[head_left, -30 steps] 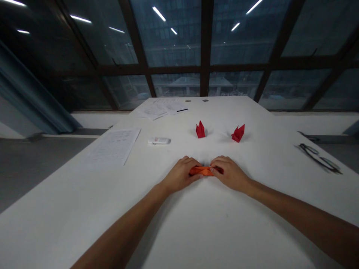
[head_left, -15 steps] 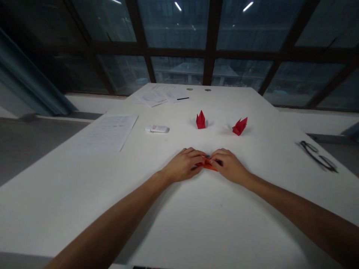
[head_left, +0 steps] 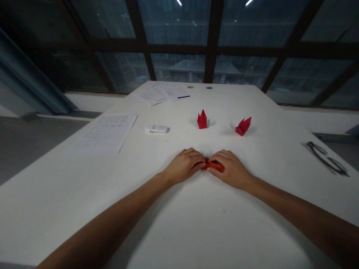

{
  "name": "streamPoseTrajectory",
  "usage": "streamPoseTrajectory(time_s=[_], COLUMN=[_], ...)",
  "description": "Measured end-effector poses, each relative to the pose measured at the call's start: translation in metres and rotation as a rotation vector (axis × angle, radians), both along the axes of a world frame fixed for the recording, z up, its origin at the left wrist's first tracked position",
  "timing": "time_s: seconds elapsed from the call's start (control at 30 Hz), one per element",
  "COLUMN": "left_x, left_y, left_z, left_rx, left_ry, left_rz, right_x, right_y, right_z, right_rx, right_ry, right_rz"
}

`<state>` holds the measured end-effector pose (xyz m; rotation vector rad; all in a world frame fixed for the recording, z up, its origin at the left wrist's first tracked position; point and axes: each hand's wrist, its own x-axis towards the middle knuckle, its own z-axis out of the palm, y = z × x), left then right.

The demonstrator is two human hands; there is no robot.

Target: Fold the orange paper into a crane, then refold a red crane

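Note:
Between my two hands is a small folded piece of orange-red paper (head_left: 215, 166), held low over the white table (head_left: 179, 220). My left hand (head_left: 185, 164) pinches its left end, thumb toward me. On the other side my right hand (head_left: 228, 168) grips the paper with its fingers behind and thumb in front. Fingers cover part of the paper, so its full shape is hidden. Beyond my hands stand two red folded-paper figures, an upright pointed one (head_left: 202, 120) and a tilted one (head_left: 243, 127) to its right.
A white correction-fluid-like container (head_left: 157, 129) lies left of the paper figures. Printed sheets (head_left: 103, 130) are at the left, with more papers (head_left: 157, 94) and a dark pen (head_left: 183, 97) farther back. Black-framed glasses (head_left: 327, 158) rest near the right edge.
The orange-red paper has turned and looks narrower between my hands. My right thumb has shifted to its near side. The view has moved slightly.

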<state>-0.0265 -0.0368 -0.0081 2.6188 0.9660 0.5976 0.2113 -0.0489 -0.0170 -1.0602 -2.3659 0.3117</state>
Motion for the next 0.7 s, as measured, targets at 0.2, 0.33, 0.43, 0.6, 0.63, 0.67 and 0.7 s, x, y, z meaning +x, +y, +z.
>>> streamPoseTrajectory(time_s=[0.2,0.33,0.43,0.6,0.63,0.67,0.7], left_x=[0.003,0.005,0.010,0.024,0.025,0.026,0.025], left_y=[0.009,0.017,0.014,-0.004,-0.007,-0.008,-0.009], left_z=[0.001,0.000,0.000,0.003,0.004,0.004,0.004], left_rx=[-0.078,-0.217,-0.520,-0.607,-0.569,-0.538,-0.514], left_ry=[-0.242,-0.710,-0.854,-0.764,-0.740,-0.718,-0.705], left_rz=[0.157,0.431,0.260,0.149,0.167,0.181,0.192], right_x=[0.003,-0.001,-0.017,-0.041,-0.042,-0.043,-0.042], right_y=[0.007,0.014,0.011,-0.010,-0.013,-0.015,-0.017], right_z=[-0.005,-0.002,0.004,0.009,0.009,0.008,0.008], right_rx=[-0.182,-0.314,-0.489,-0.782,-0.809,-0.829,-0.851], right_ry=[0.330,0.770,1.018,1.193,1.197,1.194,1.188], right_rz=[-0.160,-0.271,-0.267,-0.114,-0.107,-0.109,-0.116])
